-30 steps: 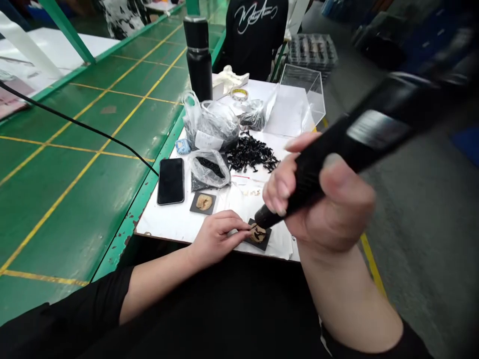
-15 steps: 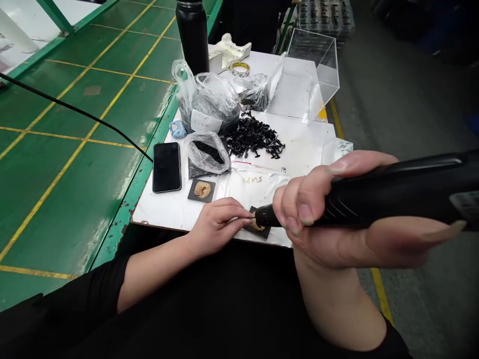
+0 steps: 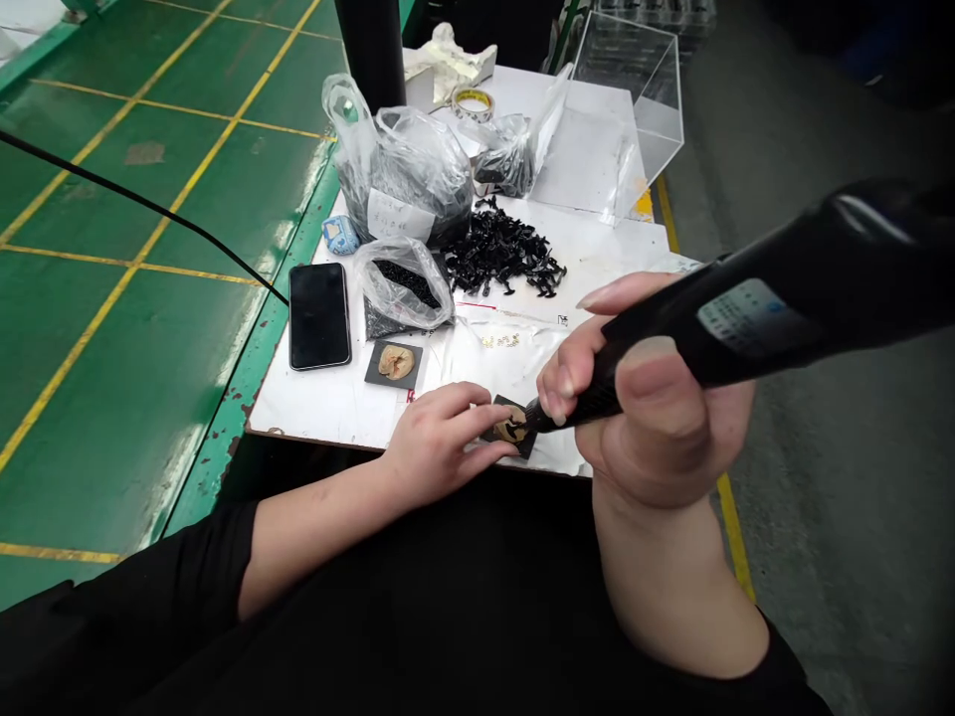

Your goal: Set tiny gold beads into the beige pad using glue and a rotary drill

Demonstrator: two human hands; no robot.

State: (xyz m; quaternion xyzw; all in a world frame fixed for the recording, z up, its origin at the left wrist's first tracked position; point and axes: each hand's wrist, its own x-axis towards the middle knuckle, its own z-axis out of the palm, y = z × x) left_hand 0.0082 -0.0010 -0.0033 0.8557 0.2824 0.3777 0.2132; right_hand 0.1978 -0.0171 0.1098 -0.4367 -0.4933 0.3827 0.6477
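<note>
My right hand [image 3: 634, 408] is wrapped round a black electric screwdriver [image 3: 753, 308], its tip pointing left and down. That tip meets a small black piece [image 3: 512, 426] lying on tan putty, which sits on a dark square block [image 3: 526, 446] by the table's front edge. Beside it is my left hand [image 3: 440, 438], thumb and index finger apart on either side of the piece; whether a fingertip touches it is hard to tell. A second dark block [image 3: 371, 374] with a lump of putty [image 3: 396, 362] lies to the left.
Behind the hands are a heap of small black parts [image 3: 507, 249], an open bag of black bits [image 3: 407, 288], a larger filled bag [image 3: 410, 179] and a clear box [image 3: 642, 109]. A phone [image 3: 319, 316] lies at the left edge, near a black cable [image 3: 186, 221].
My left finger and thumb, pinched together before, have spread apart. The screwdriver's back end has tilted up, and a black piece now shows on the putty. The view has shifted slightly.
</note>
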